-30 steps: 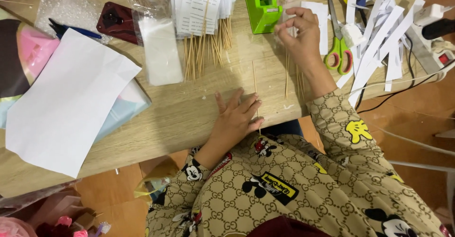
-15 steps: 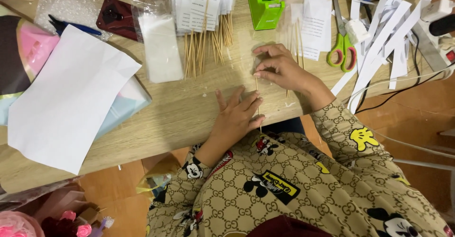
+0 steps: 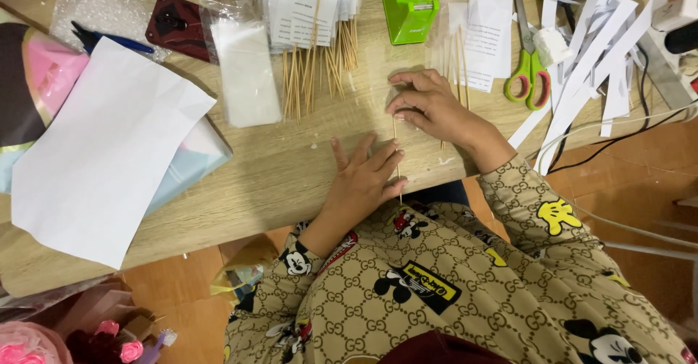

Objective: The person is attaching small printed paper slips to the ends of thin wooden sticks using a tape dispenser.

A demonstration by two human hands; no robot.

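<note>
Our right hand [image 3: 429, 106] has come back from the far paper strips [image 3: 596, 37] and now pinches the skewer's [image 3: 397, 157] top on the bench [image 3: 291, 182]; our left hand [image 3: 367, 178], fingers open, pins its lower end flat.

One head camera looks steeply down, close over the desk [image 3: 276, 182]. Its far edge lies at 12 o'clock, the wearer's torso at 6.
</note>
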